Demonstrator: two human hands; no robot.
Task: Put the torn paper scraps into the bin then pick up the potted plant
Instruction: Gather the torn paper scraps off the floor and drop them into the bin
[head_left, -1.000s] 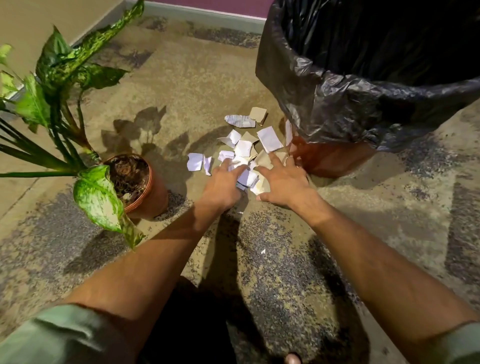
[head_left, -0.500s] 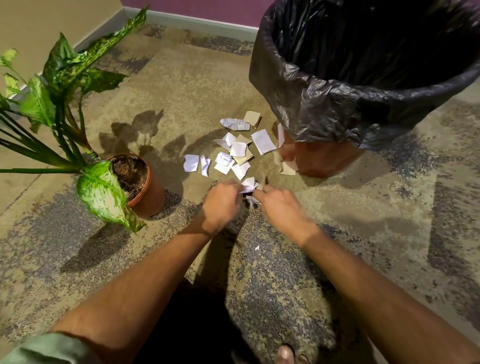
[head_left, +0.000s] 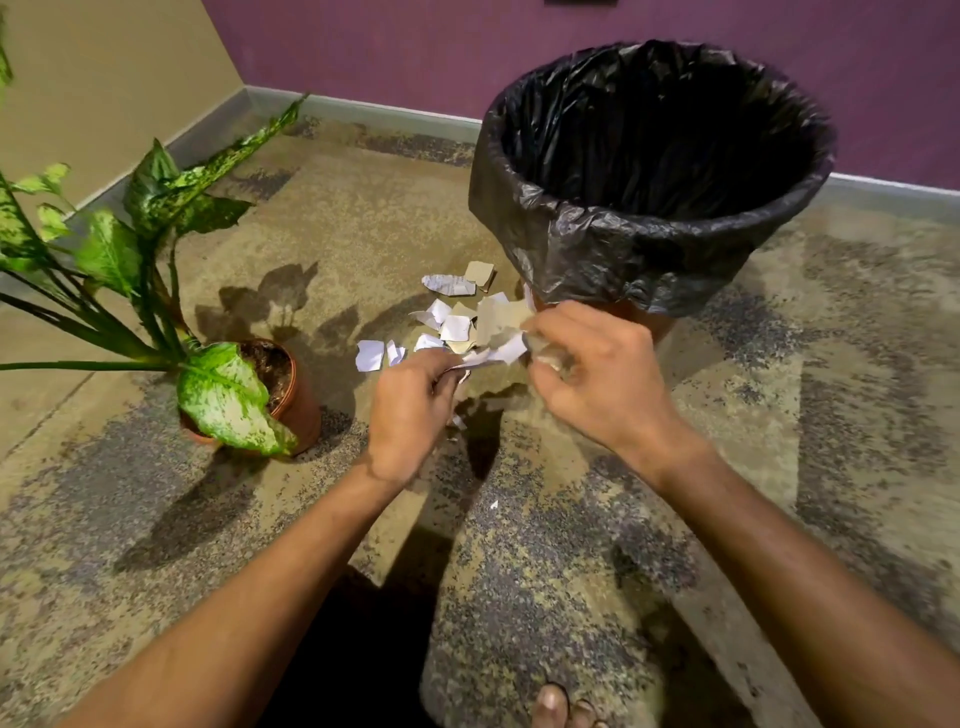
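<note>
My left hand (head_left: 410, 410) and my right hand (head_left: 597, 374) are raised above the carpet, both closed on a bunch of torn paper scraps (head_left: 501, 332) held between them. Several more white and tan scraps (head_left: 451, 285) lie on the floor behind the hands, close to the foot of the bin (head_left: 649, 176). The bin is lined with a black bag and stands open just beyond my right hand. The potted plant (head_left: 291, 395), in a brown pot with mottled green leaves, stands on the floor to the left of my left hand.
A patterned tan and grey carpet (head_left: 779, 467) covers the floor. A purple wall (head_left: 415, 47) with a grey skirting board runs behind the bin, and a beige wall (head_left: 104, 78) closes the left side. A tiny scrap (head_left: 494, 504) lies near me. My toes (head_left: 566, 706) show at the bottom edge.
Both hands gathered scraps off the floor, drew them together and lifted them up towards the bin. The view has tilted up, showing more of the bin and wall.
</note>
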